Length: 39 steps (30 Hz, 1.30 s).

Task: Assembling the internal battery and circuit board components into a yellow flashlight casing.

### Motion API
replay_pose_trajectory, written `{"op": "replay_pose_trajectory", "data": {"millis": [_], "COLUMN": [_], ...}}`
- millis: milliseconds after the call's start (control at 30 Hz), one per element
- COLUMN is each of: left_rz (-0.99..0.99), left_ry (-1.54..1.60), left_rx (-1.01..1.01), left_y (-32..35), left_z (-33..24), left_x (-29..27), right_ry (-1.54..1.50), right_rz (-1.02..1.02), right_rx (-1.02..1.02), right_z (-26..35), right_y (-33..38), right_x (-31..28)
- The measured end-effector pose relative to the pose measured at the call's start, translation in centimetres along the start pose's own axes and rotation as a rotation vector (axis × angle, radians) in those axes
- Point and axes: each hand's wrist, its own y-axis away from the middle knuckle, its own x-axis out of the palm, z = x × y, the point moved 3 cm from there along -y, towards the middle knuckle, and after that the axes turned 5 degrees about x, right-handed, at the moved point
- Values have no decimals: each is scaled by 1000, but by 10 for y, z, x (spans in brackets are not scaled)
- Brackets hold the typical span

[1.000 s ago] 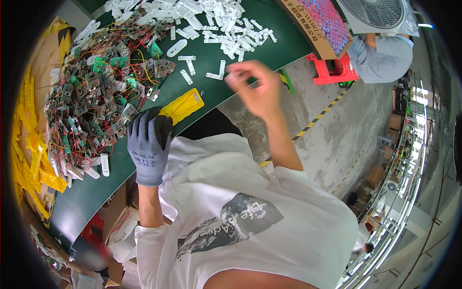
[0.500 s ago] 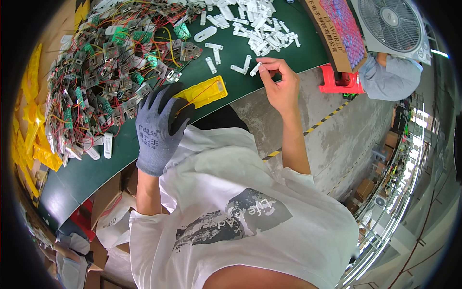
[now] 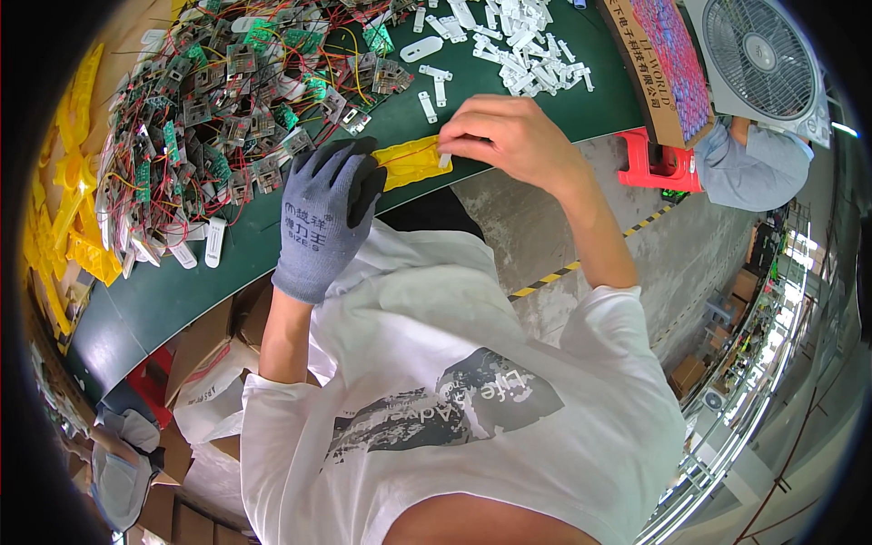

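My left hand [image 3: 329, 218], in a grey-blue work glove with dark fingertips, closes around the left end of a yellow molded plastic holder [image 3: 413, 166] at the table's near edge. A thin red wire runs along this holder. Over its right end is my bare right hand [image 3: 516, 141], fingers pinched on a small white plastic piece [image 3: 445, 161] whose upper part they cover. Just beyond the holder lies a loose white plastic strip [image 3: 427, 107]. The fingers hide whether the white piece touches the holder.
A big heap of wired circuit boards [image 3: 245, 127] covers the green table [image 3: 163, 313] at left. White plastic pieces [image 3: 536, 59] are piled at the back. Yellow holders [image 3: 77, 182] lie far left. Past the right edge stand a carton [image 3: 649, 82], red stool [image 3: 649, 163] and fan [image 3: 761, 54].
My right hand has moved left from the loose white pieces to the yellow holder's right end, carrying the white piece. My left hand stays on the holder; the whole view has shifted slightly.
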Motion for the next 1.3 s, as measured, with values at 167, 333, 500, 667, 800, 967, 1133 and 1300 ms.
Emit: {"op": "replay_pose_trajectory", "data": {"millis": [167, 333, 500, 667, 800, 967, 1133, 1300], "left_rz": [-24, -7, -53, -93, -161, -159, -140, -171], "left_ry": [-14, -36, -68, -139, -44, 4, 26, -15], "left_rx": [-7, -31, 56, 89, 35, 3, -14, -22], "left_y": [5, 7, 9, 16, 19, 17, 20, 19], "left_z": [2, 2, 5, 3, 8, 6, 10, 7], "left_x": [4, 3, 4, -4, -1, 0, 4, 3], "right_ry": [-65, -274, -356, -360, -251, 22, 447, 596], "right_rz": [72, 125, -122, 47, 85, -395, -566, -500], "right_rx": [-18, 333, 489, 595, 435, 466, 730, 768], "right_z": [-2, 0, 9, -3, 6, -45, -143, -171], "right_y": [-5, 2, 6, 7, -5, -31, -60, -80], "right_x": [5, 11, 15, 18, 4, -60, -130, -149]}}
